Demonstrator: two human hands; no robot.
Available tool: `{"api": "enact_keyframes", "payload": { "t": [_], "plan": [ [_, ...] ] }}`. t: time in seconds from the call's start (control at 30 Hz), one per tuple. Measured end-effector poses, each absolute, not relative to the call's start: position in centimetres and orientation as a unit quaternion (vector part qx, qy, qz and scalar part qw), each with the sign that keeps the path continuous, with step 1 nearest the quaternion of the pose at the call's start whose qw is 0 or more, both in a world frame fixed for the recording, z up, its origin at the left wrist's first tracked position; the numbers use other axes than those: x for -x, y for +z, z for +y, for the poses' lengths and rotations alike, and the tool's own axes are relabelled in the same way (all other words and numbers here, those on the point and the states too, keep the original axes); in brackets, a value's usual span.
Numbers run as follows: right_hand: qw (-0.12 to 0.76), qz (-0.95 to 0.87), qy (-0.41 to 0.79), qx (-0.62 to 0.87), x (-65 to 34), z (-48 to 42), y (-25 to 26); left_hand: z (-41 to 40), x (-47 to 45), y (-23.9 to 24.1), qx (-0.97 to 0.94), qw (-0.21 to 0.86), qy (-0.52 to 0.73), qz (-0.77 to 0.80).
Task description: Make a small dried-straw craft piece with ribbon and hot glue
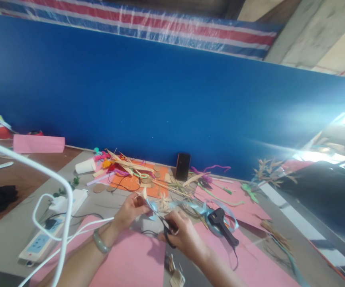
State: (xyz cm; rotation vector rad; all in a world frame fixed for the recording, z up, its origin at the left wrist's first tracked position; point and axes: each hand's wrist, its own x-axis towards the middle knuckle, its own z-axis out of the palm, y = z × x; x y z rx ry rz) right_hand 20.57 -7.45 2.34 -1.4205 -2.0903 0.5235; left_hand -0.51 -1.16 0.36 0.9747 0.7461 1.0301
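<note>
My right hand [184, 233] is wrapped around the black handles of a pair of scissors [167, 231], whose blades point up and left toward my other hand. Between the pinched fingertips of my left hand [132, 209] is a pale dried plant piece [144, 193], its pointed tips showing above the fingers. Light blue ribbon [153, 210] shows right beside those fingertips and the scissor blades; whether it is attached to the plant piece I cannot tell. Both hands are above the pink paper [130, 255]. My left wrist wears a pale green bangle [101, 241].
Right of my hands lies a black glue gun [222, 227] on a blue ribbon roll [236, 224]. A phone [183, 166] leans on the blue partition. Craft scraps cover an orange sheet [124, 182]. A power strip [38, 243] and white cables [67, 215] are on the left.
</note>
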Motion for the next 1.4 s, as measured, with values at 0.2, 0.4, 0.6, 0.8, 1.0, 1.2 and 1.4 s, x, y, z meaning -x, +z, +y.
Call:
{"api": "enact_keyframes", "payload": {
  "t": [0.2, 0.4, 0.6, 0.8, 1.0, 1.2, 1.4],
  "plan": [
    [0.267, -0.781, 0.203, 0.527, -20.0, -7.2, 2.9, -1.1, 0.4, 0.0, -0.432, 0.692, 0.473, 0.332],
    [0.276, -0.784, 0.189, 0.523, -20.1, -7.0, 1.9, -1.0, 0.5, -0.2, -0.449, 0.683, 0.48, 0.319],
    [0.284, -0.784, 0.181, 0.522, -20.5, -6.9, 0.8, -0.8, 0.5, -0.9, -0.451, 0.677, 0.492, 0.311],
    [0.29, -0.787, 0.176, 0.516, -20.9, -6.7, 0.2, -0.8, 0.5, -0.9, -0.47, 0.67, 0.479, 0.316],
    [0.296, -0.787, 0.169, 0.514, -21.0, -6.6, -0.6, -1.0, 0.4, -0.8, -0.465, 0.664, 0.478, 0.339],
    [0.297, -0.784, 0.173, 0.518, -20.8, -7.1, 0.2, -1.1, 0.5, -0.3, -0.46, 0.65, 0.488, 0.357],
    [0.302, -0.781, 0.181, 0.515, -20.9, -7.1, 0.4, -0.9, 0.6, -0.7, -0.465, 0.641, 0.488, 0.368]
  ]
}}
